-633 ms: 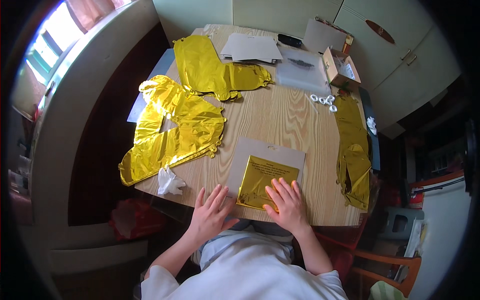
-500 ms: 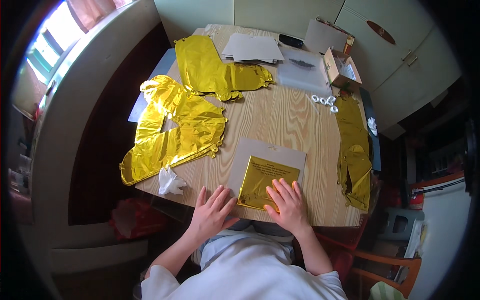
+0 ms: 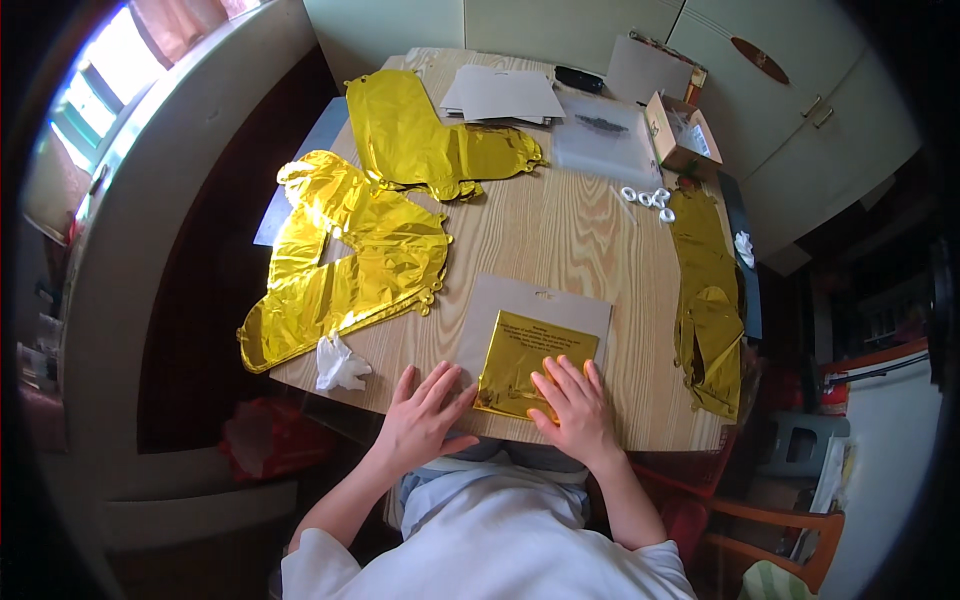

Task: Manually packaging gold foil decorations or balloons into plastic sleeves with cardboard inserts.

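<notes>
A folded gold foil balloon (image 3: 520,365), with dark print over its upper part, lies on a pale grey card (image 3: 486,312) with a hang hole at its top. My right hand (image 3: 578,412) rests flat on the foil's lower right part, fingers spread. My left hand (image 3: 424,418) lies open at the table's near edge, fingertips by the card's lower left corner and apart from the gold foil. Neither hand grips anything. Left of the card, large flat gold foil balloons (image 3: 365,268) are spread out, and more gold balloons (image 3: 400,135) lie behind them.
A crumpled white tissue (image 3: 340,364) lies at the left edge of the wooden table (image 3: 540,235). Along the right edge is a long gold foil balloon (image 3: 708,290). White rings (image 3: 648,199), clear plastic bags (image 3: 602,140), stacked cards (image 3: 505,95) and an open box (image 3: 682,140) sit farther back.
My left hand has slid slightly left and toward me. The right hand stays pressed on the folded foil, nearly unmoved.
</notes>
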Demonstrator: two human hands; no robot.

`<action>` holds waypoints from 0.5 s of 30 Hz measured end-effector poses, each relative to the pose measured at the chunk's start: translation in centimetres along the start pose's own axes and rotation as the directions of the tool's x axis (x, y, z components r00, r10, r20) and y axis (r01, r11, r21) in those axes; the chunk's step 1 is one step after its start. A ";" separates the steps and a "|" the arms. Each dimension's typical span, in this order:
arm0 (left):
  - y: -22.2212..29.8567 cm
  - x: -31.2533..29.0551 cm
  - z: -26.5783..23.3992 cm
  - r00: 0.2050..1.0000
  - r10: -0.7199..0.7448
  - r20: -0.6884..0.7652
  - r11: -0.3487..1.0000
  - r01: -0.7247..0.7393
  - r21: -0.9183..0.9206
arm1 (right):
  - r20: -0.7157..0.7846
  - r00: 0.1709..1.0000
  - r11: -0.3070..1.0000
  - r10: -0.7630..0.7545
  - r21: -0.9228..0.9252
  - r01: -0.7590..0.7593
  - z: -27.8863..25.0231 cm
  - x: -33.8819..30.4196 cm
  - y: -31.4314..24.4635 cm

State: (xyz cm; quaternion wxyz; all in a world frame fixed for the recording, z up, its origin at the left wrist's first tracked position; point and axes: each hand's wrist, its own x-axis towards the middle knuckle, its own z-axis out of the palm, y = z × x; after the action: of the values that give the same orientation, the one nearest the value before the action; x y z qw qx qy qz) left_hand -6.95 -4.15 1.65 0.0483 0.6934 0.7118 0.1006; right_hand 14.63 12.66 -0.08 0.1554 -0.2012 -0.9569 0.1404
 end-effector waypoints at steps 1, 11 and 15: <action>-0.2 0.1 -0.1 1.000 0.009 0.013 1.000 -0.009 -0.007 | 0.001 1.000 1.000 -0.001 0.002 0.001 0.0 0.0 0.0; -1.3 0.8 -1.1 0.993 0.058 0.105 0.998 -0.060 0.013 | 0.003 1.000 1.000 0.000 0.022 0.000 -0.1 0.2 0.0; -1.6 0.9 -1.0 0.993 0.071 0.098 0.997 -0.072 0.006 | 0.008 1.000 1.000 0.000 0.025 0.000 -0.2 0.4 0.0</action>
State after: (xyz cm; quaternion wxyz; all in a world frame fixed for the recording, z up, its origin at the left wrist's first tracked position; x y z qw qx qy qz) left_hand -8.77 -3.36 2.31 0.0762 0.7226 0.6839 0.0649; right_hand 14.40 12.86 0.22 0.1540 -0.1986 -0.9557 0.1532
